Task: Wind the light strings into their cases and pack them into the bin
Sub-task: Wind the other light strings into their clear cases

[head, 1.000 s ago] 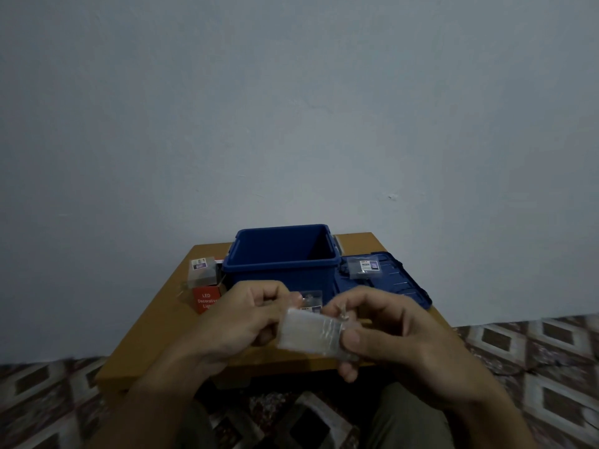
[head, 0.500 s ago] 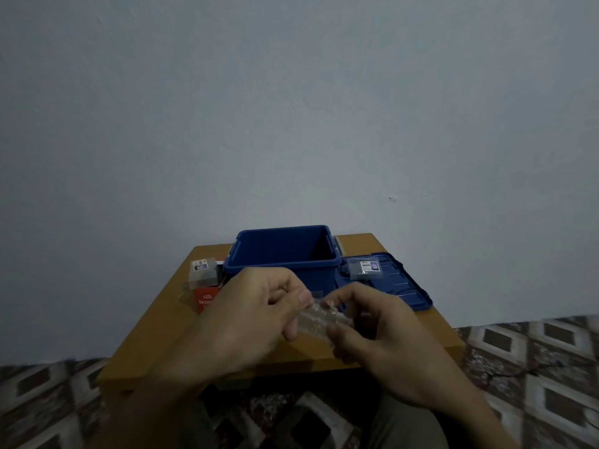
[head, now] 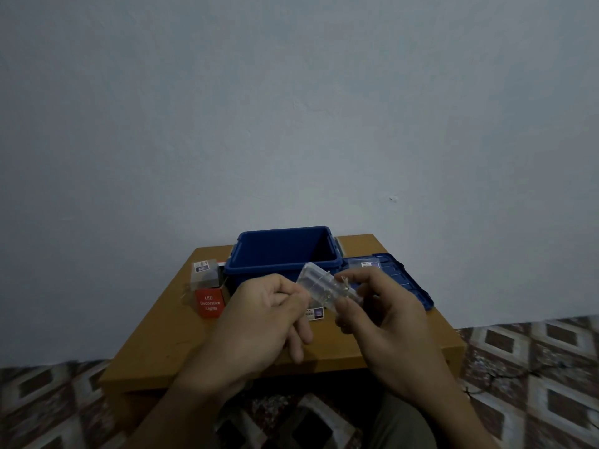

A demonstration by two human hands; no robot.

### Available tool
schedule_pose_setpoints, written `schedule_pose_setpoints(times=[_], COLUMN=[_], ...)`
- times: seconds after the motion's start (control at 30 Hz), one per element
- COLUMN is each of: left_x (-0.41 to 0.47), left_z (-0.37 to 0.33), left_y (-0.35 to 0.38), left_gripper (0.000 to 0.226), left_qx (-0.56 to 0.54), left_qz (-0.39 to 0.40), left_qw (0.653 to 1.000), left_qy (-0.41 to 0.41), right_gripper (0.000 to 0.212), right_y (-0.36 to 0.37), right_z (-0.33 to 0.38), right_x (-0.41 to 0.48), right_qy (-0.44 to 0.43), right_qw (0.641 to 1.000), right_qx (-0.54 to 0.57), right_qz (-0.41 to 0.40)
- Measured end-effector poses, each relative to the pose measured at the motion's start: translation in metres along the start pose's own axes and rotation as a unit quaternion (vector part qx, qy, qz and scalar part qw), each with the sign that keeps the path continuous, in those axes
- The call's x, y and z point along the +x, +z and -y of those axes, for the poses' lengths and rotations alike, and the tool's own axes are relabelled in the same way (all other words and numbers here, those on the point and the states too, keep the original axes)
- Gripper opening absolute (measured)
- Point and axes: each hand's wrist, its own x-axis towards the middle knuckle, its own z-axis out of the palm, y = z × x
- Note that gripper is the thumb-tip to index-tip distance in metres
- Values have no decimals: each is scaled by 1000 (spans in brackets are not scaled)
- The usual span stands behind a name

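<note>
The clear case [head: 319, 285] looks light, stiff and slick (best pinched by its edges). The right hand [head: 389, 322] grips it with curled fingers. The left hand [head: 262, 319] curls alongside, hold unclear.

Dim bluish light is filling the room.
The wall [head: 291, 108] is looking grey and grainy, the floor [head: 551, 367] is smearing at the corners, and shadow is pooling under the counter [head: 162, 335].

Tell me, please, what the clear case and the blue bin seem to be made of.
The clear case in the right hand looks like pale, translucent plastic: fine wire shows against it. The blue bin seems moulded plastic, smooth and evenly coloured, with a formed rim; the dim light leaves its sheen uncertain.
</note>
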Motion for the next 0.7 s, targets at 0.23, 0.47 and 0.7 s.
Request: schedule_pose_setpoints(times=[0.23,0.47,0.7], left_x=[8,9,9], left_z=[0,3,7], left_y=[9,11,7], left_gripper=[24,18,17], left_qx=[-118,-154,-156], left_qz=[-41,29,52], left_qw=[991,986,986], left_qy=[-51,-51,12], right_gripper=[17,16,18], right_y=[0,-2,-8], right_z=[-3,1,4], right_x=[0,2,5], right_qy=[3,42,133], right_qw=[1000,995,957], right_qx=[15,95,257], right_qz=[-7,-5,8])
